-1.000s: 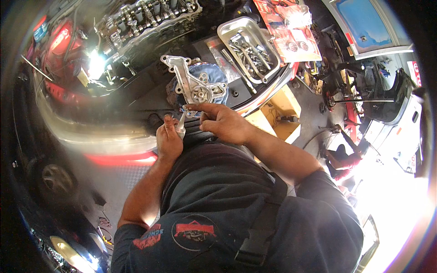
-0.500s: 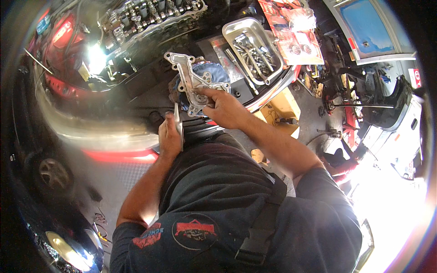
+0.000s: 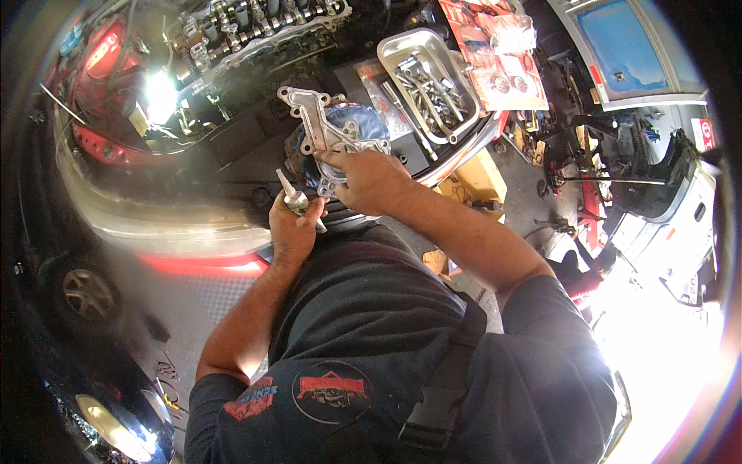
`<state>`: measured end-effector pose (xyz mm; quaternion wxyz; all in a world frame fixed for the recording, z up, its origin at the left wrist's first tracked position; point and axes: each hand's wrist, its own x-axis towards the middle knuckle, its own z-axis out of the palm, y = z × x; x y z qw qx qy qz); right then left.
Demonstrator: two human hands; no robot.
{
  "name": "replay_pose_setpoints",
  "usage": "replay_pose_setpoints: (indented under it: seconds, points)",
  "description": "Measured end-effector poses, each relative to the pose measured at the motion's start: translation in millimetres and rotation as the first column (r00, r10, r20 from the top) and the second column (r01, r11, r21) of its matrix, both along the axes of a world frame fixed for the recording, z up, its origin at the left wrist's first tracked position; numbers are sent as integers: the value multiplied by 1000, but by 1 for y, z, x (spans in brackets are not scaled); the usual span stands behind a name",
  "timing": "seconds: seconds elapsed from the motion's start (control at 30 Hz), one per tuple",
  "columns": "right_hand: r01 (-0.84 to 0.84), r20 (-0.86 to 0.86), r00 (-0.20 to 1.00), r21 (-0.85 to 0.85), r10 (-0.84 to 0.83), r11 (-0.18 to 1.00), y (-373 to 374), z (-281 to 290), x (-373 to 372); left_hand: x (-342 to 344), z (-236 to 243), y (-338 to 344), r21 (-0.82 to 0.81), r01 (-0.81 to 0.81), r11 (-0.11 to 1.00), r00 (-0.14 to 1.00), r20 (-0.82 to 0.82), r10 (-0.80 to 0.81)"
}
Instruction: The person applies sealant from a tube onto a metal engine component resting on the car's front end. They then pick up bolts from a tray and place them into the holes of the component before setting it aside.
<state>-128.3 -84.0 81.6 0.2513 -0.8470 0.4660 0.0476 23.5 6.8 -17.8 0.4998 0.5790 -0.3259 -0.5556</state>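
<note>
My left hand (image 3: 294,228) is closed round a sealant tube (image 3: 297,203); its tapered white nozzle points up, and most of the body is hidden in the hand. My right hand (image 3: 375,182) rests its outstretched index finger on the flange of a silver metal housing (image 3: 313,124), with its other fingers bent. This housing has an angled arm and several bolt holes round its edge. A blue cloth (image 3: 367,120) shows through its opening. The housing lies at the front edge of the car, just beyond my hands.
A metal tray (image 3: 390,50) of sockets and wrenches sits to the right, beside a red-and-clear parts package (image 3: 502,73). An opened engine with exposed camshafts (image 3: 259,27) lies at the far left, near a bright work lamp (image 3: 161,99). A yellow box (image 3: 481,174) stands lower right.
My left hand has turned the tube, so its nozzle now faces up beside the housing. My right index finger has slid slightly left along the flange.
</note>
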Motion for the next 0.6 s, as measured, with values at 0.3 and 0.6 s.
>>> replay_pose_setpoints:
  seconds: [0.3, 0.6]
  points:
    - [-154, -188, 968, 83, 167, 985, 11, 14, -2, 0, 3, 0, -20, -8, 1000, 999, 39, 9]
    - [-121, -195, 971, 87, 136, 989, 10, 13, 6, -1, 4, 0, -26, -32, 999, 999, 20, 32]
